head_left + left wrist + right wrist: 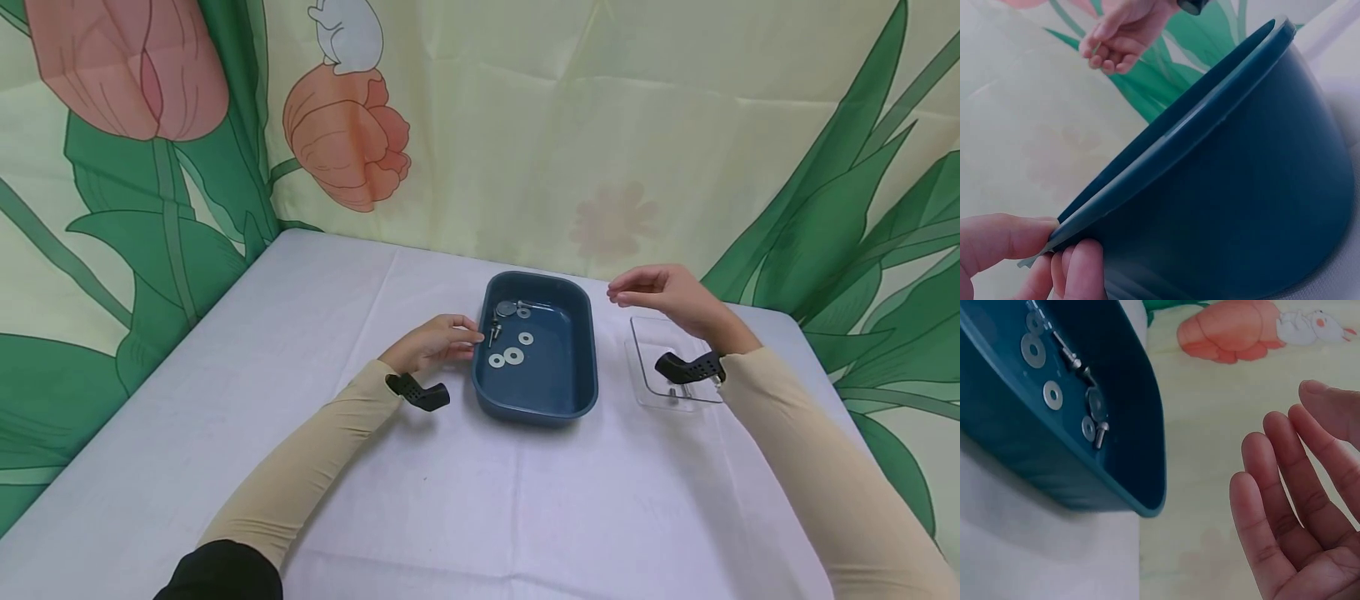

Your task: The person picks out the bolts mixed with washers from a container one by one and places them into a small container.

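Note:
A dark blue rectangular tray (537, 398) stands on the white cloth in the head view. Several flat washers (513, 356) and metal screws (495, 332) lie inside it, mostly toward its left and far sides. My left hand (437, 340) pinches the tray's left rim between thumb and fingers, as the left wrist view shows close up. To the tray's right, my right hand (671, 298) hovers over a clear plastic box (648, 354). Its fingers are slightly bent, and nothing shows between them in the right wrist view.
Small metal pieces (672, 393) are in the clear box, partly hidden by the right wrist and its black strap (688, 367). Behind the white-covered table (450, 517) hangs a curtain (495, 150) printed with flowers and leaves.

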{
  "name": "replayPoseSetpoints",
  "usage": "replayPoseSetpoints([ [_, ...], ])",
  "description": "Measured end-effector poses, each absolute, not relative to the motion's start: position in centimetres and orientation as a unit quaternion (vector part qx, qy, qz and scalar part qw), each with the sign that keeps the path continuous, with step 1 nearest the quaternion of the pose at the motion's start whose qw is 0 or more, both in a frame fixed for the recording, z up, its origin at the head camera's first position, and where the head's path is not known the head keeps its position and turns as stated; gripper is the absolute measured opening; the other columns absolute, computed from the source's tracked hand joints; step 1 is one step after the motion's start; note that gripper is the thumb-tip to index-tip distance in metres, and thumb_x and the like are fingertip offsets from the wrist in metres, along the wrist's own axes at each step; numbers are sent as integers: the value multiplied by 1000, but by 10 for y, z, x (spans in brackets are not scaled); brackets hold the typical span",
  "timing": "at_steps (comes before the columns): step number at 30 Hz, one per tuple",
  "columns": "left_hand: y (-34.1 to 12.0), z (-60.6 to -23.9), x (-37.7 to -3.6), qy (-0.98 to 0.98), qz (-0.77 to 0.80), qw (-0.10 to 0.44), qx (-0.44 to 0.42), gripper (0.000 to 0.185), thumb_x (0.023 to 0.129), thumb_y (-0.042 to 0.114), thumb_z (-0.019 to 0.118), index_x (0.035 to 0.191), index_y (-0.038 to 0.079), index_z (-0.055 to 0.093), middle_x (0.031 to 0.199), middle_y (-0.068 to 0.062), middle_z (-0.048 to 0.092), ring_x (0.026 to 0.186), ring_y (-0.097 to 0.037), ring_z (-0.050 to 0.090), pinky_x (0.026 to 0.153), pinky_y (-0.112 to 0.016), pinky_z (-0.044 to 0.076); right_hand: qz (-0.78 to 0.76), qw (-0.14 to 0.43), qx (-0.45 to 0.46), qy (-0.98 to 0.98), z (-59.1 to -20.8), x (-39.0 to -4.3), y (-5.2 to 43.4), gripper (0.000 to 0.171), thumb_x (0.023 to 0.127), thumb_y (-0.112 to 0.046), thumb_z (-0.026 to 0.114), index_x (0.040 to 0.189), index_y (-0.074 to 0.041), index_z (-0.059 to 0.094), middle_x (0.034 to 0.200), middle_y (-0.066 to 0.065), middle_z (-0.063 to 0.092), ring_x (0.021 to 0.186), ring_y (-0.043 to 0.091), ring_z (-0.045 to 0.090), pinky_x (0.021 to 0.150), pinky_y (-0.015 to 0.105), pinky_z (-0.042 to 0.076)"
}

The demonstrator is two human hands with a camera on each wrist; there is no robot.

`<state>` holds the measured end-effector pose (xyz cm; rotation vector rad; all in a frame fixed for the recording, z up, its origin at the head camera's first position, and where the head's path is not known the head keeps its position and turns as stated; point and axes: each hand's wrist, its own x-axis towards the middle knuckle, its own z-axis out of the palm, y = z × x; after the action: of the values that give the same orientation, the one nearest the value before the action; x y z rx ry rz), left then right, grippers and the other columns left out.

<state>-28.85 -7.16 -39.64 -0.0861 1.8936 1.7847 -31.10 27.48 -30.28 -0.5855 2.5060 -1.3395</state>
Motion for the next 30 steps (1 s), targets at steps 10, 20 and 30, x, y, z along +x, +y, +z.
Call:
replayPoseSetpoints([
  [10, -72, -397, -289, 702, 661, 263, -29, 15, 89, 6, 61, 102, 4, 53, 103, -9, 60, 72, -7, 59, 71, -17, 56, -459, 124, -215, 853, -304, -313, 255, 31, 87, -14, 66, 112, 4, 62, 97, -6, 69, 90, 7, 66, 85, 20, 54],
  [20, -72, -396, -289, 706, 655, 267, -34, 17, 89, 8, 62, 103, 4, 54, 105, -10, 60, 74, -9, 59, 84, -25, 56, -452, 134, -228, 852, -306, -318, 243, 32, 88, -17, 66, 113, 3, 63, 100, -2, 70, 96, 19, 66, 86, 19, 52],
  [30, -72, -397, -290, 705, 656, 269, -31, 14, 89, 8, 61, 101, 5, 54, 102, -8, 60, 75, -9, 59, 83, -24, 56, -447, 138, -228, 854, -312, -325, 233, 31, 88, -17, 66, 113, 1, 63, 98, -6, 68, 99, 25, 65, 86, 19, 52],
])
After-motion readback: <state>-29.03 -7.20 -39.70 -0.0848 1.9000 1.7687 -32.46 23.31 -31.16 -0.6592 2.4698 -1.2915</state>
